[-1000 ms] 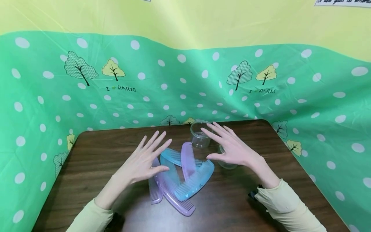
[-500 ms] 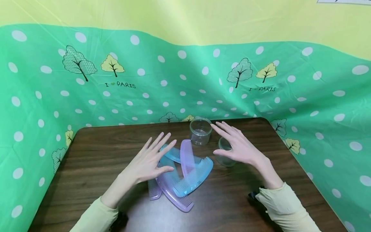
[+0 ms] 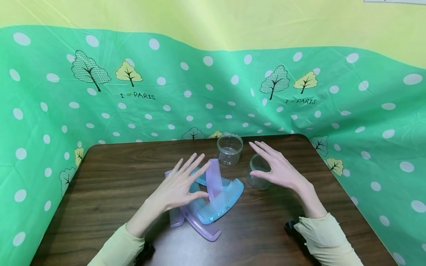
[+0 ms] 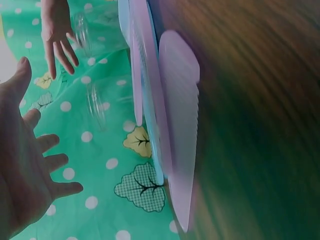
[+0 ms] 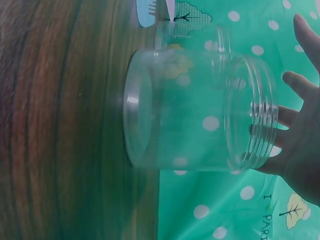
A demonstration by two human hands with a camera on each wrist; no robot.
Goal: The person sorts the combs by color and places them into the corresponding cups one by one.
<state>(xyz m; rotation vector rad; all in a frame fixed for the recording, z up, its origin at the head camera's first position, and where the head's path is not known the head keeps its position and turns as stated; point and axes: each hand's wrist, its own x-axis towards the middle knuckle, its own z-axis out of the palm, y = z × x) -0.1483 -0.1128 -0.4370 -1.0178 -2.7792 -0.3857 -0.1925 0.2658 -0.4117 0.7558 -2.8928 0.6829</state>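
Fingers spread, my left hand (image 3: 181,184) hovers over a pile of purple and blue combs, partly hiding them in the head view. A blue comb (image 3: 224,203) lies on top at the right, overlapping a purple comb (image 3: 214,177) that points away from me. Another purple comb (image 3: 203,227) sticks out toward the front. In the left wrist view the combs (image 4: 180,120) lie below the hand, apart from it. My right hand (image 3: 279,168), also spread, is above a clear jar (image 3: 257,181) that stands upright without a lid. Neither hand holds anything.
A second clear open jar (image 3: 229,149) stands near the back edge of the dark wooden table (image 3: 133,162). Behind and along both sides hangs a green and yellow cloth (image 3: 206,88) with white dots and printed trees.
My left hand has drifted right and stays over the combs. My right hand has moved slightly right, above the nearer jar. The head view has tilted a little; combs and jars stay in place.
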